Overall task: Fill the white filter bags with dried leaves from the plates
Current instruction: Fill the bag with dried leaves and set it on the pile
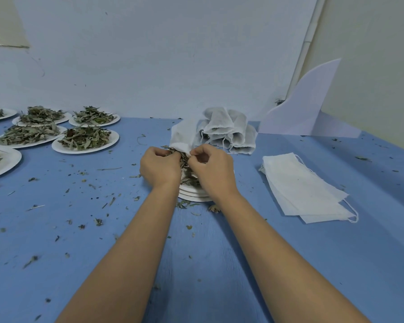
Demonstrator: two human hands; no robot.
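A white filter bag (182, 135) lies tipped with its mouth toward me, over a stack of white plates (191, 195) at the table's middle. My left hand (159, 167) grips a bunch of dried leaves (184, 159) at the bag's mouth. My right hand (211, 170) pinches the edge of the bag's mouth, with leaves under its fingers. More dried leaves lie on the top plate between my hands.
Several plates heaped with dried leaves (85, 139) stand at the far left. A pile of filled bags (229, 130) sits behind the held bag. Flat empty bags (303, 187) lie to the right. A white foam sheet (306, 108) leans on the wall. Leaf crumbs litter the blue table (79, 229).
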